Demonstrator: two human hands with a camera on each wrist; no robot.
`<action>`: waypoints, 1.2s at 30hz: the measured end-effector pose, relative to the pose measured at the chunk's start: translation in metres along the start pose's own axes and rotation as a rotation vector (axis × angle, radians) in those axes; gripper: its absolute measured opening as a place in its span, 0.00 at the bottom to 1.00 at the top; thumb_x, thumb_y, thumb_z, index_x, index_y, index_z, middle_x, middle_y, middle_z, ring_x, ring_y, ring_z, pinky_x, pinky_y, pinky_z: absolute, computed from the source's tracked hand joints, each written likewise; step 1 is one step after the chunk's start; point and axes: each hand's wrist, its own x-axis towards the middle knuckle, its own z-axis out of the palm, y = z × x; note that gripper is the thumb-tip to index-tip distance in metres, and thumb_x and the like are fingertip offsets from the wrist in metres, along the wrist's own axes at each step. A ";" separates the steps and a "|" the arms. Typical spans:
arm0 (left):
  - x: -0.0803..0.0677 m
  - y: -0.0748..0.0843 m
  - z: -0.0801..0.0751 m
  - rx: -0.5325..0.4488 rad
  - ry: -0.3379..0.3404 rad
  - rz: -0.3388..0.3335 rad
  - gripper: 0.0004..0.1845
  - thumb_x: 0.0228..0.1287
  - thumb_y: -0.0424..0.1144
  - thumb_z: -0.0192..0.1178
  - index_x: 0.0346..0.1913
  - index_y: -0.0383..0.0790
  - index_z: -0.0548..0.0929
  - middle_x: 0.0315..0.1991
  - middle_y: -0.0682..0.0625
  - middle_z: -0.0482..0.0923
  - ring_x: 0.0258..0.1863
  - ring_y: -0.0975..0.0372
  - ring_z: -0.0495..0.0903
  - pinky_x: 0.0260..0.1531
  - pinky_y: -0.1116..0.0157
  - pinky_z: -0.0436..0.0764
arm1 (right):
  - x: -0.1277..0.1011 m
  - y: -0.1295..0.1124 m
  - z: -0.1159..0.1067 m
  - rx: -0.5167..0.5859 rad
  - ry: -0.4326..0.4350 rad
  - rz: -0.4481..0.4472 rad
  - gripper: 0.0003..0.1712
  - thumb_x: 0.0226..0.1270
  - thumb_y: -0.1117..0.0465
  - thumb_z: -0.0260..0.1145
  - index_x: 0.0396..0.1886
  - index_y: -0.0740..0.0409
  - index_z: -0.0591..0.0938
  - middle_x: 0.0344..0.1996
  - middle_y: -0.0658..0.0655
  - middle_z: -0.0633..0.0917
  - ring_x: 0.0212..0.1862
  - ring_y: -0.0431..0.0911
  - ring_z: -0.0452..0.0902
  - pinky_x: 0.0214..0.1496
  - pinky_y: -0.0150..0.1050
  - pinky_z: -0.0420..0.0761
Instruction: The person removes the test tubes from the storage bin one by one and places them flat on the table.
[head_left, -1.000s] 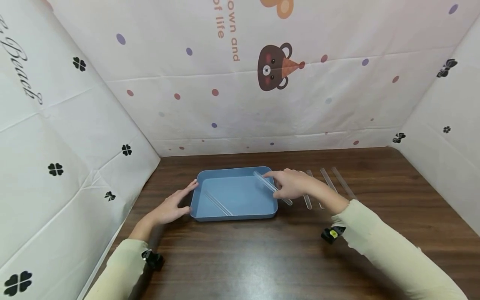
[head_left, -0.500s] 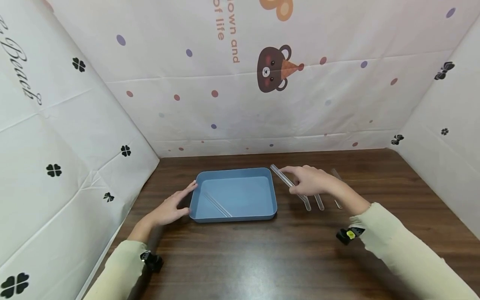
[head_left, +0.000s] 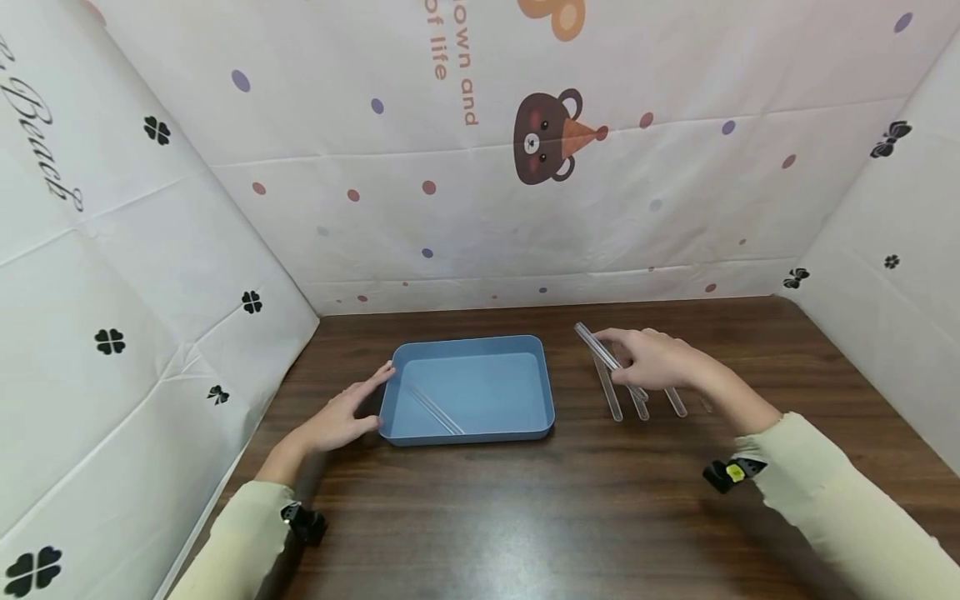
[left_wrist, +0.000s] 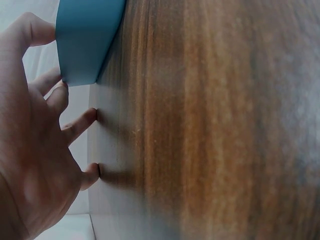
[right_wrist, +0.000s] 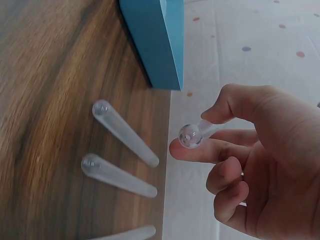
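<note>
My right hand (head_left: 628,353) pinches a clear tube (head_left: 595,344) between thumb and fingers, holding it in the air to the right of the blue tray (head_left: 467,432). In the right wrist view the tube's round end (right_wrist: 191,136) pokes out past my fingertips (right_wrist: 180,149). Below that hand, three more clear tubes (head_left: 609,393) lie side by side on the table, also seen as tubes (right_wrist: 125,132) in the right wrist view. Another clear tube (head_left: 435,408) lies inside the tray. My left hand (head_left: 358,406) rests with straight fingers against the tray's left wall (left_wrist: 87,40).
The wooden table (head_left: 525,517) is fenced by white patterned sheets at the back (head_left: 480,208), left and right. The tray's near corner (right_wrist: 157,45) sits just left of the lying tubes. Bare wood stretches in front of the tray and hands.
My right hand has carried the clear tube from over the tray's right edge rightward, to above the tubes lying on the table. The left hand and the tray have stayed put.
</note>
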 end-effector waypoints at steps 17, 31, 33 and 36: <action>0.000 -0.002 -0.001 0.004 -0.002 -0.009 0.45 0.78 0.41 0.59 0.93 0.47 0.56 0.96 0.42 0.46 0.88 0.29 0.61 0.74 0.13 0.57 | -0.024 0.030 -0.019 -0.010 0.051 0.048 0.44 0.76 0.59 0.68 0.88 0.61 0.66 0.42 0.54 0.95 0.34 0.42 0.81 0.34 0.42 0.75; 0.002 -0.001 -0.001 0.004 -0.002 0.004 0.45 0.77 0.42 0.59 0.93 0.46 0.56 0.95 0.40 0.46 0.88 0.29 0.60 0.74 0.12 0.56 | -0.044 0.060 -0.027 -0.050 0.088 0.082 0.43 0.79 0.58 0.69 0.87 0.66 0.65 0.45 0.58 0.96 0.42 0.45 0.90 0.38 0.44 0.81; 0.002 -0.001 -0.001 0.004 -0.002 0.006 0.45 0.77 0.42 0.59 0.93 0.46 0.56 0.95 0.41 0.46 0.88 0.28 0.61 0.74 0.12 0.57 | -0.046 0.064 -0.028 -0.045 0.081 0.091 0.44 0.79 0.58 0.69 0.87 0.67 0.64 0.43 0.57 0.96 0.39 0.45 0.89 0.37 0.44 0.80; 0.001 -0.002 -0.001 0.004 0.000 0.009 0.45 0.77 0.42 0.59 0.93 0.45 0.57 0.95 0.40 0.47 0.88 0.28 0.60 0.74 0.12 0.57 | -0.048 0.070 -0.029 -0.044 0.076 0.104 0.44 0.79 0.58 0.69 0.87 0.68 0.63 0.41 0.55 0.96 0.36 0.44 0.86 0.37 0.44 0.79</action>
